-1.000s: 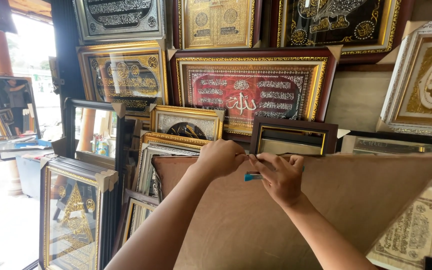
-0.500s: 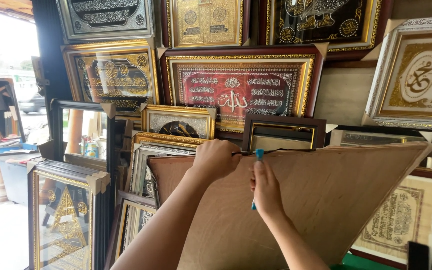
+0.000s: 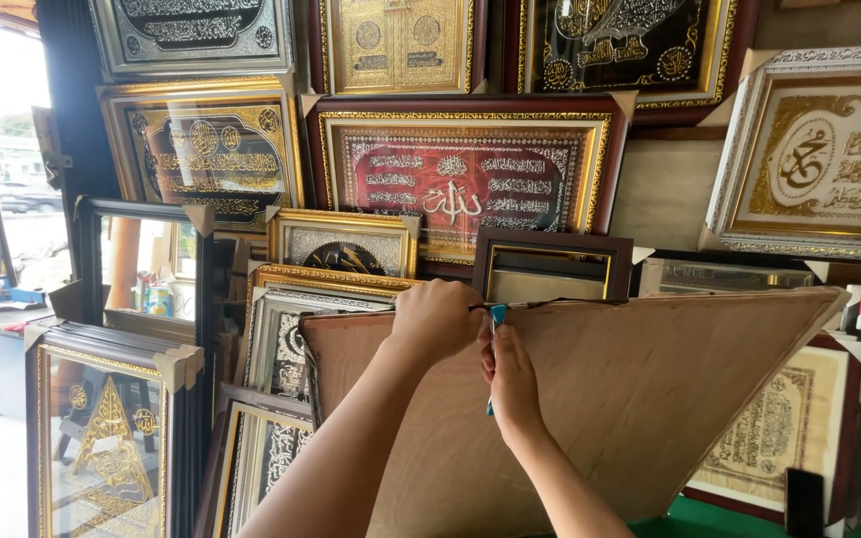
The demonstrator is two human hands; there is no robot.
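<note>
Trimming step: left hand point(image 3: 437, 321) fisted on backing board point(image 3: 600, 399) top edge, right hand point(image 3: 510, 374) fingers closed on blue cutter point(image 3: 495, 319), probably; next needs steady pull toward 3 o'clock

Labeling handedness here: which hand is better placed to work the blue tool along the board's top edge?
Probably the right hand: its fingers already pinch the blue tool at the brown board's top edge. The left hand is fisted on that edge beside it, apparently steadying.

Green floor point(image 3: 719, 518), stacked gilt picture frames point(image 3: 102, 438)
</note>
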